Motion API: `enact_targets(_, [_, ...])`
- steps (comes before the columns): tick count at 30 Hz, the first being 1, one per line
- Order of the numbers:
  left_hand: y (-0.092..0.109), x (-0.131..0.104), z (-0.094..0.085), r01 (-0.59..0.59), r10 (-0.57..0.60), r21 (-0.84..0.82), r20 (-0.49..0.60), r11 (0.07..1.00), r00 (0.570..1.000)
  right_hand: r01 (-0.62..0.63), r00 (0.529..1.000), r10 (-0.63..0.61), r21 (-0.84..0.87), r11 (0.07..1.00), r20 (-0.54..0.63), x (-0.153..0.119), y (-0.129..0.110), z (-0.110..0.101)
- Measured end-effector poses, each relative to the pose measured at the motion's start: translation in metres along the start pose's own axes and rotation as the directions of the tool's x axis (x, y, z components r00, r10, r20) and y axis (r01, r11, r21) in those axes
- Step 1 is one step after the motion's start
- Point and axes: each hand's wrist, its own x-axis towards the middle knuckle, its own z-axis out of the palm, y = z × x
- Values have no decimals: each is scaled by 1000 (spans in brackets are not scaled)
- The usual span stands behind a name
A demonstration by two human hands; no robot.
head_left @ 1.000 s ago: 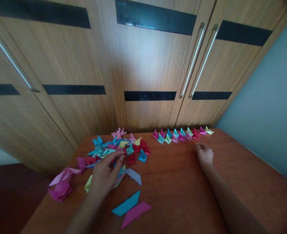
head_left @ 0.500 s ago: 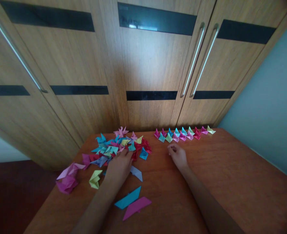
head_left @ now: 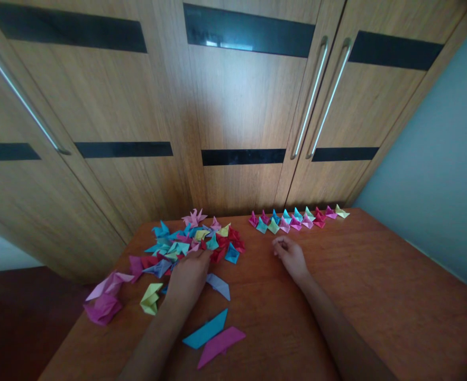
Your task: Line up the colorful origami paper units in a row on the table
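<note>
My left hand (head_left: 190,274) is at the near edge of a pile of folded paper pieces (head_left: 177,247). Its fingers curl down, and their tips are hidden, so what they hold, if anything, does not show. Just right of it lies a lavender folded strip (head_left: 219,286); a yellow folded piece (head_left: 150,299) is to its left. My right hand (head_left: 291,256) rests on the tabletop, fingers curled in and closed, with nothing visible in them. Beyond it stand small folded paper pieces (head_left: 284,226) in pink, blue, green, red and yellow, lined up in two rows.
Nearer me on the wooden table (head_left: 376,296) lie a blue folded strip (head_left: 206,329) and a pink one (head_left: 221,346). Large pink folded pieces (head_left: 104,304) sit by the left edge. A wooden wardrobe (head_left: 237,100) with metal handles rises behind the table.
My left hand has drawn slightly back toward me and left, still by the pile. My right hand has stayed put. The whole view has shifted a little.
</note>
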Motion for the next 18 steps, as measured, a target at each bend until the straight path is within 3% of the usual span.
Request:
enact_targets(4, [-2,-7,0,-132,64,-248,-267,960,962,-6,1000,5,36,999,27,-1,0,0])
enact_targets(8, [10,-14,1,-297,149,-337,-401,893,904,15,995,-23,79,997,99,-11,-13,2])
enact_targets(13, [22,-19,5,-368,222,-312,-416,876,882,48,918,-106,157,986,383,-35,-43,12])
enact_targets(18, [26,-22,10,-406,300,-256,-367,877,881,126,888,-155,94,987,433,-51,-61,26])
